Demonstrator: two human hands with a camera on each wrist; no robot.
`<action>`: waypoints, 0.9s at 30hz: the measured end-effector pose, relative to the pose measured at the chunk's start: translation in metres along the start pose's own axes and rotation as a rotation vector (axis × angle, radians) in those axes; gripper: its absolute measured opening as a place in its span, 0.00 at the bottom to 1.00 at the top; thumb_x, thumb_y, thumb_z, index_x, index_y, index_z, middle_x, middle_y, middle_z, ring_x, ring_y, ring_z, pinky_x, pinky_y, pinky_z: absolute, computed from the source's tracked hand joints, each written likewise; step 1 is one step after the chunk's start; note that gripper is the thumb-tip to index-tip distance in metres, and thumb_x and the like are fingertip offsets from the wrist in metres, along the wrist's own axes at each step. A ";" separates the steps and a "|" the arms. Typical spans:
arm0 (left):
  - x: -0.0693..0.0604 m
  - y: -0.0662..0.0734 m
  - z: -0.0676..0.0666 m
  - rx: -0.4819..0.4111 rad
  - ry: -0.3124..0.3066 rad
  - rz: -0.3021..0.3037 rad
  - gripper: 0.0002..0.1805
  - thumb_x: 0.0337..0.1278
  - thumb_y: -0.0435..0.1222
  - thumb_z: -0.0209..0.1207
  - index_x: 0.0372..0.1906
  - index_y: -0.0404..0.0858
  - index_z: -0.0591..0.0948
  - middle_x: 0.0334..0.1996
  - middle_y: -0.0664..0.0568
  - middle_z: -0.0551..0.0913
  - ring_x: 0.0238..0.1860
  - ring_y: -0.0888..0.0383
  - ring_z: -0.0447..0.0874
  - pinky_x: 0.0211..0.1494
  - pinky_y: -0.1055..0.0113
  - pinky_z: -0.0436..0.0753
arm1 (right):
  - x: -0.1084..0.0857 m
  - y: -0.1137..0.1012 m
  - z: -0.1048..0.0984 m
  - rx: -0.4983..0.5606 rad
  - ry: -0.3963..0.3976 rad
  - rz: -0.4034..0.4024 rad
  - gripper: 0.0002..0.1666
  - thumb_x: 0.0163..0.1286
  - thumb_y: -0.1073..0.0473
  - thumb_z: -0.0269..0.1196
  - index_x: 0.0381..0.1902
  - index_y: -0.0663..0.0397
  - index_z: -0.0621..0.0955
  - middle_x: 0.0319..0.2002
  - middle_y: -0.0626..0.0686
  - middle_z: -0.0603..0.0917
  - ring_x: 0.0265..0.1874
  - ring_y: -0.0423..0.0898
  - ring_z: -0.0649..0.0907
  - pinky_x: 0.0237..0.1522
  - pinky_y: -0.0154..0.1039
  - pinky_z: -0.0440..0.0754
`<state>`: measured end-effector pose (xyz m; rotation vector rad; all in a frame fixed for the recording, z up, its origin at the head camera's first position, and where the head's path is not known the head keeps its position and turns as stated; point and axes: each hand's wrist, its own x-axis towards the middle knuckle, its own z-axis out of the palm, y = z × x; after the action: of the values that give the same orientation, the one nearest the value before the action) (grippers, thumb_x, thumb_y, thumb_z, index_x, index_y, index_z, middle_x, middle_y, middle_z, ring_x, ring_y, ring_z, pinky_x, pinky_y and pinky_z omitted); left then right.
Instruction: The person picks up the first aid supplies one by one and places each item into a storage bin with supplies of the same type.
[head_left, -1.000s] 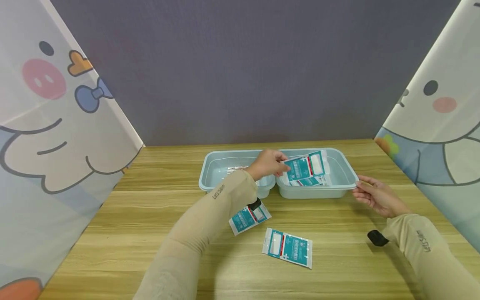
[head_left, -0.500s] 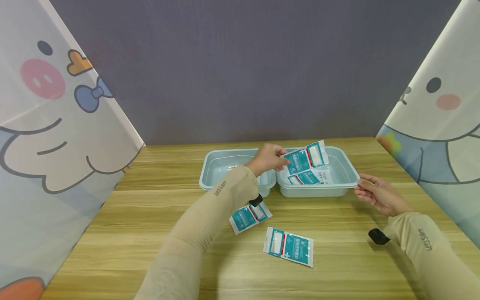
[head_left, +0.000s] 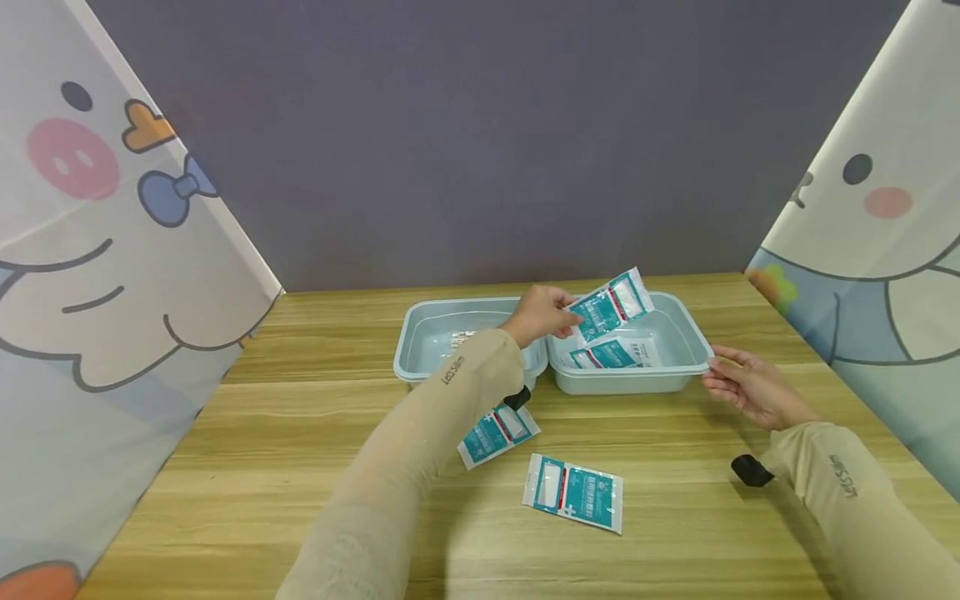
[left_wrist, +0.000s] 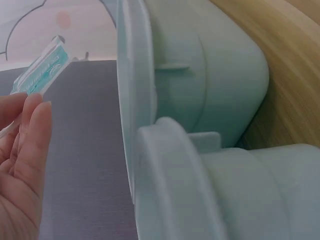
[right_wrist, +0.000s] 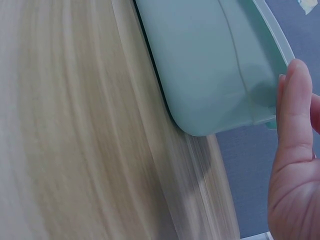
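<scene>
My left hand (head_left: 542,314) pinches the near-left end of a teal and white packet (head_left: 611,305), tilted above the right tub (head_left: 630,383). The left wrist view shows the packet (left_wrist: 44,70) between thumb and fingers of the left hand (left_wrist: 25,165), beside the tub rims. Inside the right tub lies at least one similar packet (head_left: 611,353). My right hand (head_left: 757,389) grips the near right corner of that tub's rim; in the right wrist view the hand (right_wrist: 295,150) is at the tub (right_wrist: 210,65), its thumb tip hidden in part.
A second light blue tub (head_left: 408,342) stands left of the first, with something clear and shiny inside, partly behind the left arm. Two packets lie on the wooden table (head_left: 300,433): one (head_left: 495,435) by the left sleeve, one (head_left: 573,493) nearer. A dark panel (head_left: 480,150) stands behind.
The packet in my left hand has risen and tilted up, away from the packet lying in the right tub. The right hand keeps its grip on the rim.
</scene>
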<state>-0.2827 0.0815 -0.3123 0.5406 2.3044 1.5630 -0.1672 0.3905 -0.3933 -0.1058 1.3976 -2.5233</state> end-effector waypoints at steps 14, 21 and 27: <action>0.007 -0.004 0.001 0.002 0.041 -0.030 0.11 0.53 0.24 0.64 0.43 0.28 0.81 0.28 0.42 0.85 0.26 0.49 0.84 0.28 0.69 0.83 | 0.001 0.000 0.002 -0.011 -0.013 -0.002 0.17 0.75 0.70 0.48 0.45 0.49 0.81 0.30 0.58 0.86 0.30 0.45 0.87 0.34 0.33 0.83; 0.011 -0.004 0.003 0.028 0.050 -0.027 0.14 0.58 0.26 0.60 0.50 0.28 0.81 0.34 0.41 0.86 0.37 0.41 0.86 0.29 0.70 0.82 | 0.000 -0.002 0.001 -0.017 -0.014 -0.013 0.18 0.76 0.70 0.46 0.45 0.49 0.81 0.30 0.57 0.86 0.30 0.45 0.87 0.34 0.33 0.83; 0.014 -0.005 0.006 0.063 0.068 -0.040 0.13 0.60 0.28 0.60 0.49 0.30 0.82 0.36 0.42 0.86 0.34 0.45 0.87 0.30 0.70 0.82 | -0.002 -0.001 0.000 -0.029 -0.010 -0.006 0.18 0.75 0.70 0.47 0.45 0.48 0.81 0.31 0.57 0.86 0.30 0.45 0.87 0.35 0.33 0.83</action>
<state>-0.2932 0.0914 -0.3196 0.4602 2.4070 1.5167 -0.1659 0.3914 -0.3921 -0.1283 1.4325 -2.5036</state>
